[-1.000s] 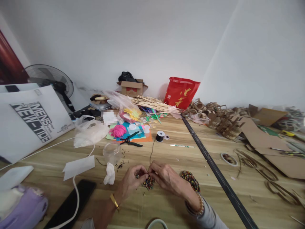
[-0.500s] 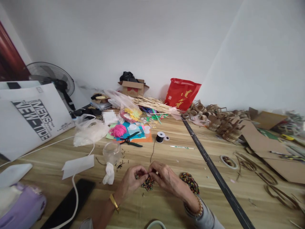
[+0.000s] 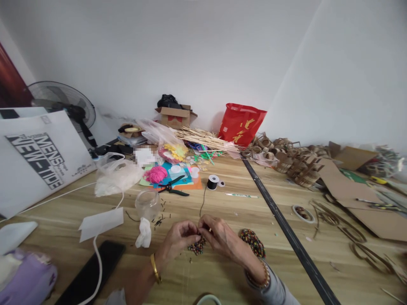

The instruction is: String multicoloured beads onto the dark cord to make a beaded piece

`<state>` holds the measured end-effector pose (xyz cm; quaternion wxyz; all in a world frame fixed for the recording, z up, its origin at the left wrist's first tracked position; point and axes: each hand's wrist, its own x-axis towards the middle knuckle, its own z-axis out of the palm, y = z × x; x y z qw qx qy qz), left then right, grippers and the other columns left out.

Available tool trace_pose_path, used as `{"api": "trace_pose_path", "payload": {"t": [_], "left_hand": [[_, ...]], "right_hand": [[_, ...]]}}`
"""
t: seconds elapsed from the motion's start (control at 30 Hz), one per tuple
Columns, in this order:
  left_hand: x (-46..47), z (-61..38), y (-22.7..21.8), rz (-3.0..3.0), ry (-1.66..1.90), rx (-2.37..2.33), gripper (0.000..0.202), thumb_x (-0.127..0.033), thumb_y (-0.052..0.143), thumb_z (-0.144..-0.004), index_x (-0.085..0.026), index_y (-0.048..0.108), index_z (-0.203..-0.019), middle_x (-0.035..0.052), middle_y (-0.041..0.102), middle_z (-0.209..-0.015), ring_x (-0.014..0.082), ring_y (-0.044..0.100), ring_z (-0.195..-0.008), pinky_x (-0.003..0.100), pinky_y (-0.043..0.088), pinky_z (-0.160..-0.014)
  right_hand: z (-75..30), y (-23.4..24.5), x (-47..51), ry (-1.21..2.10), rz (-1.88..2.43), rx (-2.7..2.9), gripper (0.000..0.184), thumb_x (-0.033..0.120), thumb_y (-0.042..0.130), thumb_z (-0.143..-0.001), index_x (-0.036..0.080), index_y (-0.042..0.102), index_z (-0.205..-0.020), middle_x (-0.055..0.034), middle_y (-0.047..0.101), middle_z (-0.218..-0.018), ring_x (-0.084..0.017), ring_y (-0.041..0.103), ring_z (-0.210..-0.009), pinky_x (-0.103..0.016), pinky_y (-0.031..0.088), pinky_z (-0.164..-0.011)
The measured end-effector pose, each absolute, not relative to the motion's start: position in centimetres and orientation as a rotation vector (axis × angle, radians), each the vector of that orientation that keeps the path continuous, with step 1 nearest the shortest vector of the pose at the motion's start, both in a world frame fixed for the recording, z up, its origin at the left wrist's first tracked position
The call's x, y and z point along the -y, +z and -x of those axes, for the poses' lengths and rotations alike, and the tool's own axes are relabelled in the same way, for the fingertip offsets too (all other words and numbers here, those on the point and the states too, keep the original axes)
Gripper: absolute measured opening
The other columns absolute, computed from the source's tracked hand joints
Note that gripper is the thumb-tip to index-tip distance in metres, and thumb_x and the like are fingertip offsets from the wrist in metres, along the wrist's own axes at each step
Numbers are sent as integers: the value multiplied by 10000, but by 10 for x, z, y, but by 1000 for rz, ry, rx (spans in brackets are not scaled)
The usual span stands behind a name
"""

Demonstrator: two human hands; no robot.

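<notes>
My left hand [image 3: 179, 238] and my right hand [image 3: 219, 236] meet fingertip to fingertip low over the wooden table [image 3: 222, 271]. Both are pinched closed on a small cluster of coloured beads [image 3: 197, 247] that hangs below the fingers. A thin black cord [image 3: 202, 203] runs from my fingers up to a black spool [image 3: 213, 182]. A finished round piece of beadwork [image 3: 253, 242] lies on the table just right of my right wrist. Each wrist wears a bracelet.
A clear glass jar [image 3: 148, 203] and crumpled tissue [image 3: 143, 232] sit left of my hands, pliers [image 3: 172, 189] behind them. A black phone [image 3: 92, 271] and white cable lie front left. Cardboard pieces [image 3: 349, 186] cover the right side; a red bag [image 3: 241, 123] stands at the wall.
My hands stay pinched together on the beads. My left wrist has turned slightly, and the view has shifted a little.
</notes>
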<state>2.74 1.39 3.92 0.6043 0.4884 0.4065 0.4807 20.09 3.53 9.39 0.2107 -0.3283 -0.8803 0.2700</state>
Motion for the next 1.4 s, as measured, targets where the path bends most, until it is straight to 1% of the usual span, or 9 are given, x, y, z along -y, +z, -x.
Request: {"api": "trace_pose_path", "payload": {"t": [0.3,0.47,0.57,0.73,0.9,1.0,1.1,1.23,1.4], "left_hand": [[-15,-24,38,-1201,1131,-1076,215,-327,759,-647,-126,691,-681,25,662,-645,165,575,-635,265,439,-622],[-17,-26,38,-1211,1183,-1044,201,-318,749,-647,-134,670,-656,21,655,-637,163,577,-634,260,458,-628],[-18,-27,36,-1265,1152,-1062,169,-297,716,-658,-138,658,-647,20,648,-620,159,574,-611,253,460,-605],[-13,-29,39,-1531,1153,-1256,84,-225,628,-677,-162,649,-626,30,661,-626,178,595,-626,261,470,-624],[-4,-31,48,-1688,1198,-1335,121,-255,599,-731,-179,650,-652,41,682,-671,200,625,-664,272,481,-648],[-2,-30,51,-1635,1190,-1303,162,-300,591,-770,-175,654,-687,48,685,-690,205,629,-678,272,489,-651],[-2,-28,52,-1499,1172,-1265,199,-339,600,-771,-164,654,-692,51,681,-678,206,628,-672,267,495,-635],[-4,-27,56,-1403,1168,-1270,228,-367,639,-742,-152,666,-675,47,673,-658,197,608,-646,258,483,-607],[-3,-28,57,-1408,1180,-1276,246,-383,628,-769,-155,687,-697,32,669,-665,188,597,-660,251,477,-625]], "right_hand": [[-204,92,-38,743,921,2441,94,208,476,-948,201,549,-890,10,579,-743,-128,534,-650,-226,384,-602],[-204,91,-38,693,872,2517,92,196,463,-961,200,518,-886,23,556,-732,-112,499,-607,-215,348,-581],[-203,88,-39,669,826,2535,89,182,457,-957,193,517,-893,9,575,-763,-111,505,-620,-211,354,-589],[-201,86,-39,645,823,2551,105,190,448,-957,179,534,-898,-17,608,-773,-121,523,-633,-220,364,-596],[-201,88,-39,731,828,2499,128,202,450,-959,182,552,-885,-18,611,-746,-129,535,-633,-223,374,-586],[-203,91,-39,842,832,2434,101,215,471,-954,189,567,-936,-10,620,-751,-125,542,-625,-216,386,-581],[-205,93,-40,907,817,2375,72,223,522,-932,182,576,-954,4,617,-750,-113,541,-621,-198,387,-572],[-204,92,-40,887,817,2332,39,181,564,-902,165,595,-920,15,617,-739,-98,527,-612,-182,374,-567],[-203,91,-41,878,793,2282,45,124,574,-886,155,605,-897,14,624,-737,-95,531,-626,-173,368,-573]]}}
